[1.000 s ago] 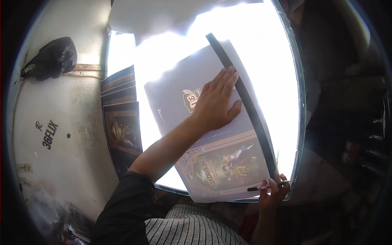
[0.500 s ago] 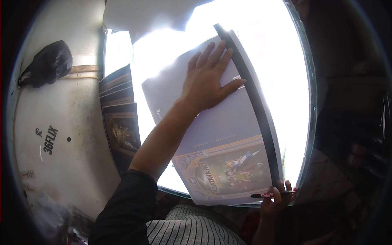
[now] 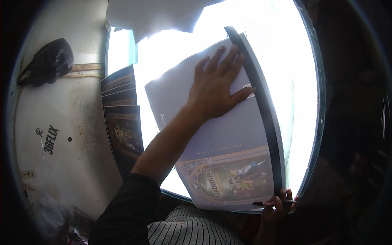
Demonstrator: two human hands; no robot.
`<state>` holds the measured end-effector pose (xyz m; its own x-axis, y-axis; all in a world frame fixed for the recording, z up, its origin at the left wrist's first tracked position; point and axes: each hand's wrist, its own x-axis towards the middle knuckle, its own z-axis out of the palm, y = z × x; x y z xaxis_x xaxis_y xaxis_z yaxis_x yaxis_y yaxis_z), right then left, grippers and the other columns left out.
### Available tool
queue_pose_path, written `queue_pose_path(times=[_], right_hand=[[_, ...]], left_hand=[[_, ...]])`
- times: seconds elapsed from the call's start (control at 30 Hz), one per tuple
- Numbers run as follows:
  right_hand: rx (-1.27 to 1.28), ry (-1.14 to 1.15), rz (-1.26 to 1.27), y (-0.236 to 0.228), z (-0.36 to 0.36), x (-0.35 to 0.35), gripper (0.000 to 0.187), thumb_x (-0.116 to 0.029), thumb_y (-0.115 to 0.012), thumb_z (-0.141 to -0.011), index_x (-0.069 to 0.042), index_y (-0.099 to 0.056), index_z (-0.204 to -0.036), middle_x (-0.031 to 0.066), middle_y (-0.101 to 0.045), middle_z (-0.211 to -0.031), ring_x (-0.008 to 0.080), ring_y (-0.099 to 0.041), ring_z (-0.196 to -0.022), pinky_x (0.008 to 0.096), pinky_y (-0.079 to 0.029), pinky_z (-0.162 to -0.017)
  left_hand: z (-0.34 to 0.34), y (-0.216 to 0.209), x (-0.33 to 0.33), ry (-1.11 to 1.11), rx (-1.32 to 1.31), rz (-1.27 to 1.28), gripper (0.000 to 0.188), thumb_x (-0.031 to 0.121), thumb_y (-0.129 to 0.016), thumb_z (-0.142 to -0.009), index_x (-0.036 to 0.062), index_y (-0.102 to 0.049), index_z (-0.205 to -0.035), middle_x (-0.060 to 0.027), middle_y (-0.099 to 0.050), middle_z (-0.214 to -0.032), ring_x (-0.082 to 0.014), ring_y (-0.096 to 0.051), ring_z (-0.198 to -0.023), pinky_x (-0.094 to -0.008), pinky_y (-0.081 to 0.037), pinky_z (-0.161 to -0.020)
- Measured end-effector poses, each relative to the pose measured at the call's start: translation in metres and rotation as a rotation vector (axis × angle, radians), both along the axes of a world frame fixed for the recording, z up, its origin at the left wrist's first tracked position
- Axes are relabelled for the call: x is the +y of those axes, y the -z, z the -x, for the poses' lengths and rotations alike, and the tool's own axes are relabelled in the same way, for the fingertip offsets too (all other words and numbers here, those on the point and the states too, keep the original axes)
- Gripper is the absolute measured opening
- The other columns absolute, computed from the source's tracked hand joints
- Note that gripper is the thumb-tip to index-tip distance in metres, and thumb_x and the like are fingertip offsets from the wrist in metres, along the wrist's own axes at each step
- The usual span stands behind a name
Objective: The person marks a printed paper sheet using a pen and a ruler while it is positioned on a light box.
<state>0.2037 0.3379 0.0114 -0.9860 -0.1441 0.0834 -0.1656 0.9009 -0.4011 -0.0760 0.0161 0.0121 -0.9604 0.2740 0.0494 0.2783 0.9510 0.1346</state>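
Observation:
A large pale sheet (image 3: 224, 130) lies on a brightly lit glass surface, with a coloured print showing mirrored through its near part. A long black strip (image 3: 261, 107), like a straightedge, runs along its right side and juts past the far edge. My left hand (image 3: 216, 83) presses flat on the sheet, fingers spread, fingertips and thumb at the strip. At the near right corner my right hand (image 3: 279, 206) is closed around a slim dark pen-like tool (image 3: 261, 203) with pinkish patches. Its fingers are at the strip's near end; their grip there is partly hidden.
Several dark printed sheets (image 3: 123, 132) overlap to the left of the pale sheet. Farther left, a black plastic bag (image 3: 49, 61) rests on a whitish surface (image 3: 81, 122). A pale sheet (image 3: 155, 16) overhangs the far side. The lit surface's dark edge (image 3: 319, 122) curves along the right.
The whole view has shifted slightly, so the sheet, strip and hands appear a little lower and farther right. Both hands keep their places on the sheet and strip.

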Motion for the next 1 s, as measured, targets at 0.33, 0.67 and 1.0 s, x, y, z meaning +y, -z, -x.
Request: queue_pose_path(times=[0.33, 0.67, 1.0], right_hand=[[-0.021, -0.007, -0.016, -0.0022, -0.0004, -0.0005, 0.019, -0.030, -0.046, -0.102, -0.013, -0.053, -0.104, 0.0133, -0.061, -0.119, 0.0347, -0.055, -0.121, 0.0655, -0.024, -0.110], [-0.026, 0.017, 0.012, -0.0065, 0.0032, -0.0030, 0.027, -0.034, -0.042, -0.103, -0.011, -0.056, -0.099, 0.0126, -0.061, -0.118, 0.0343, -0.055, -0.121, 0.0644, -0.023, -0.111], [-0.027, 0.001, -0.027, -0.0052, 0.0022, -0.0003, 0.023, -0.030, -0.043, -0.103, -0.012, -0.056, -0.100, 0.0122, -0.062, -0.117, 0.0337, -0.056, -0.121, 0.0646, -0.023, -0.111]], left_hand=[[0.0007, -0.0009, -0.0013, 0.007, 0.010, -0.019, 0.078, 0.064, -0.048, -0.092, 0.0052, -0.044, -0.144, -0.0127, -0.033, -0.156, -0.0325, -0.022, -0.147, -0.0530, -0.016, -0.115], [0.0004, 0.0001, -0.0006, 0.004, 0.021, -0.003, 0.078, 0.064, -0.049, -0.092, 0.0058, -0.045, -0.143, -0.0110, -0.034, -0.156, -0.0321, -0.024, -0.146, -0.0514, -0.017, -0.115], [0.0012, 0.0016, 0.0014, 0.011, 0.027, -0.015, 0.076, 0.063, -0.050, -0.091, 0.0056, -0.048, -0.142, -0.0097, -0.036, -0.155, -0.0318, -0.025, -0.145, -0.0505, -0.018, -0.115]])
